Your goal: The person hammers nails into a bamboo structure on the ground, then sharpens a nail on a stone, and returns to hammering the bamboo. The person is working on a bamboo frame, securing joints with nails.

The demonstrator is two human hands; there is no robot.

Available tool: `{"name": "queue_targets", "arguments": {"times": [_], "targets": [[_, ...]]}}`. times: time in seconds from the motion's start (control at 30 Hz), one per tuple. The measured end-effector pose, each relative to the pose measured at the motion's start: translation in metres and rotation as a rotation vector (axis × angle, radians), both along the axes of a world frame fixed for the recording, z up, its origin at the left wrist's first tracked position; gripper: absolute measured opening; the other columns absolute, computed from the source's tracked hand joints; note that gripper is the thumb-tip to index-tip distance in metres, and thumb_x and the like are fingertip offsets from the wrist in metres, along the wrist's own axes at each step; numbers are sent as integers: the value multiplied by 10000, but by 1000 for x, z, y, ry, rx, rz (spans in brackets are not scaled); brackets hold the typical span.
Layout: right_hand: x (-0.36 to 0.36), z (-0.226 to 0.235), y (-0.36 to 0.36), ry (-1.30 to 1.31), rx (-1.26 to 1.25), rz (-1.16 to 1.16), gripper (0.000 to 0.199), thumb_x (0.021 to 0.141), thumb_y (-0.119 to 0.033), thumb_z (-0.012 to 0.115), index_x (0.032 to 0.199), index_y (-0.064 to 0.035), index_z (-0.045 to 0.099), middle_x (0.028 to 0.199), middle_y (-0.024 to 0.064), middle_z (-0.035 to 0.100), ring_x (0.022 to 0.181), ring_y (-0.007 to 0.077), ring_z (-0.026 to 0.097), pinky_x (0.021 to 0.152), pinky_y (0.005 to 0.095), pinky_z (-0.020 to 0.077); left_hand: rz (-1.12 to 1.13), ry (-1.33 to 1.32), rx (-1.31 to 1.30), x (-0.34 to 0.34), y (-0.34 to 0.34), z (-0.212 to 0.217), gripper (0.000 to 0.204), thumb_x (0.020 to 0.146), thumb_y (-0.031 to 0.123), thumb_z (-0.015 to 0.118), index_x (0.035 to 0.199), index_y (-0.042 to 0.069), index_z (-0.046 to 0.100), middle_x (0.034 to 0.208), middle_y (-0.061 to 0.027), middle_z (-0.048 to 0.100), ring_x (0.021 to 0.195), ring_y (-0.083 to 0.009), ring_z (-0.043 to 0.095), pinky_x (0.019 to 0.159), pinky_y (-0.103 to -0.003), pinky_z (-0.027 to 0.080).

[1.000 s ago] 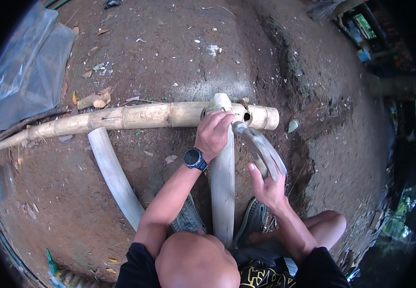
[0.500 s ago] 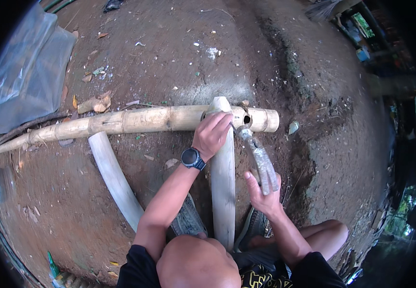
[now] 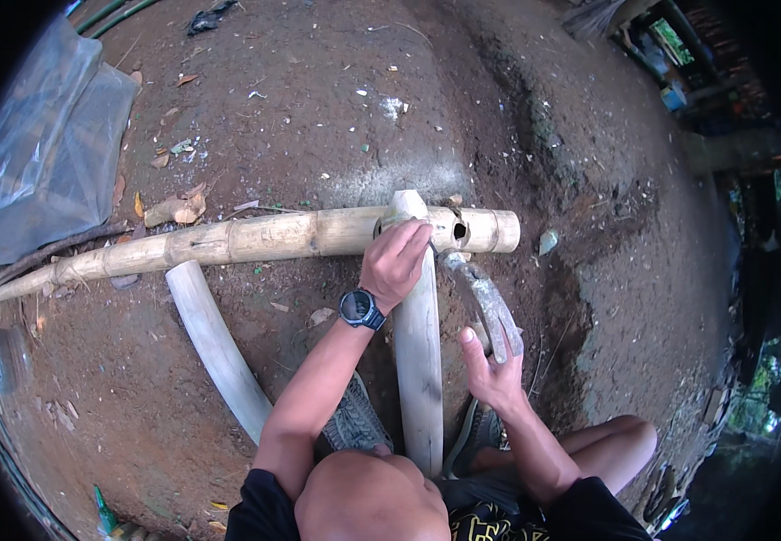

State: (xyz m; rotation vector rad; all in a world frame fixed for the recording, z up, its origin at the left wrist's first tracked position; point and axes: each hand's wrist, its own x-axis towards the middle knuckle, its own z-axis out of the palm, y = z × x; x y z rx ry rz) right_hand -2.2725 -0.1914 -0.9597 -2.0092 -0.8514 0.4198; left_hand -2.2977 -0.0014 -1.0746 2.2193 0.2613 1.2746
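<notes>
A long bamboo pole [image 3: 255, 239] lies across the dirt, with a round hole near its right end. A pale split bamboo piece [image 3: 418, 352] runs from between my feet up under the pole. My left hand [image 3: 395, 261], a dark watch on its wrist, grips the pole where the pale piece meets it. My right hand [image 3: 490, 370] holds the handle of a curved grey blade [image 3: 476, 288], whose tip touches the pole just beside the hole.
A second pale curved bamboo piece [image 3: 215, 343] lies on the ground to the left. A clear plastic sheet [image 3: 43, 153] lies at the upper left. My grey shoes [image 3: 354, 419] rest on either side of the upright piece. Bare dirt ground [image 3: 336, 99] stretches beyond the pole.
My right hand has brought the blade in from the right and turned it more upright, so its tip now sits against the pole by the hole. My left hand has stayed put.
</notes>
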Motion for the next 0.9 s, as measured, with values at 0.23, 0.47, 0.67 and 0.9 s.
{"name": "queue_targets", "arguments": {"times": [0.23, 0.47, 0.67, 0.9], "targets": [[3, -22, -8, 76, 21, -19, 202, 937, -173, 582, 913, 27, 593, 594, 110, 518, 499, 186, 485, 505, 361, 415, 6, -17, -36, 2, 0, -3, 265, 761, -55, 650, 1022, -10, 631, 988, -142, 646, 874, -312, 658, 739, -385, 551], [10, -20, 4, -110, 103, 13, 199, 930, -168, 582, 870, 22, 589, 602, 112, 525, 483, 257, 523, 493, 374, 420, 43, -13, -61, 4, -2, -3, 279, 763, -47, 654, 1034, 3, 610, 981, -131, 642, 860, -312, 655, 740, -391, 547], [20, -20, 8, -227, -43, 94, 177, 903, -113, 579, 996, 28, 630, 733, 161, 624, 563, 335, 610, 548, 390, 487, 79, -46, -72, 8, -4, -4, 261, 757, -39, 664, 1011, 2, 616, 949, -127, 638, 841, -308, 652, 738, -391, 544], [22, -10, 12, -406, 144, 179, 220, 852, -62, 600, 1046, 42, 618, 850, 177, 627, 648, 338, 633, 586, 366, 512, 101, -30, -70, 8, -5, -2, 246, 751, -35, 670, 990, 4, 631, 940, -128, 638, 845, -309, 650, 736, -390, 540]]}}
